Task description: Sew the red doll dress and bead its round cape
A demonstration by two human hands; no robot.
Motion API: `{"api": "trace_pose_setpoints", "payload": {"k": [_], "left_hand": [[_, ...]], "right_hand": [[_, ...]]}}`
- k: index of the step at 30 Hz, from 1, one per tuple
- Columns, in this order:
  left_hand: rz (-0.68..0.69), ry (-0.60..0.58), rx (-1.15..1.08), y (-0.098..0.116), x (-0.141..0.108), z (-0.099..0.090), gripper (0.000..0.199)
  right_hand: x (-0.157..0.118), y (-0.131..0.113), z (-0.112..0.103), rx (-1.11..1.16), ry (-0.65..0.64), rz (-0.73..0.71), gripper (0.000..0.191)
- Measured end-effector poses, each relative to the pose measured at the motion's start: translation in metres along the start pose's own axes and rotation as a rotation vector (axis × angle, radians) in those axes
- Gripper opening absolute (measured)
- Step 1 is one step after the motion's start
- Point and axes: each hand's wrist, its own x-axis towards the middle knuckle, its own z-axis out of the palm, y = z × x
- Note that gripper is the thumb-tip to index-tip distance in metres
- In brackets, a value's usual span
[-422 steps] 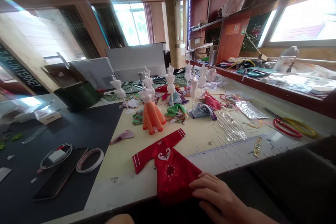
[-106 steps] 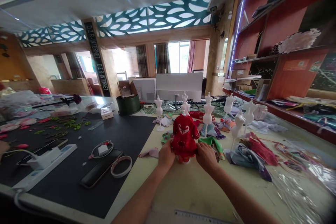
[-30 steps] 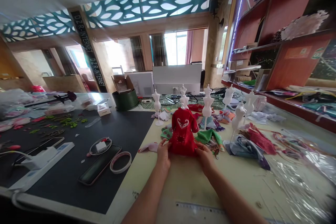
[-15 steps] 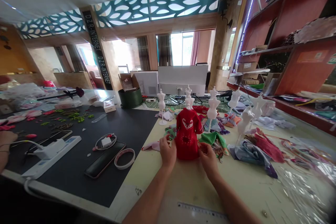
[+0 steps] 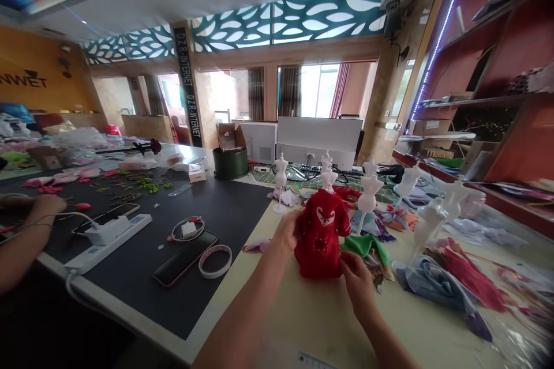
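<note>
Far left, a co-worker's hand (image 5: pixel 49 206) over the flat black mat (image 5: pixel 242 202); next, a black rectangular phone (image 5: pixel 185 259) and a round white tape roll (image 5: pixel 215 261). Here's the left hand (image 5: pixel 289 232) against the red, white-patterned cloth dress (image 5: pixel 320 245), upright on the pale yellow table (image 5: pixel 303 314); its fingertips are hidden, grip unclear. The right hand (image 5: pixel 357 277) pinches the dress's lower side, near a bright green cloth scrap (image 5: pixel 363 246).

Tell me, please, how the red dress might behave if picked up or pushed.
The red dress would probably be floppy, since its cloth drapes. It is likely light, a small garment between the left hand and right hand. Pushed, it may tip, as it stands taller than wide.
</note>
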Motion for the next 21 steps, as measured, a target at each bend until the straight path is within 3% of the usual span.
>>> {"api": "trace_pose_setpoints", "payload": {"k": [9, 15, 21], "left_hand": [[0.193, -0.024, 0.022, 0.013, -0.017, -0.003, 0.015], [0.196, -0.04, 0.02, 0.011, -0.018, -0.004, 0.014], [0.168, -0.036, 0.034, 0.01, -0.016, -0.008, 0.016]], "right_hand": [[0.002, -0.001, -0.001, 0.017, 0.026, 0.012, 0.021], [0.013, -0.014, -0.006, 0.124, 0.08, 0.021, 0.024], [0.034, -0.031, 0.004, 0.339, -0.002, 0.135, 0.029]]}}
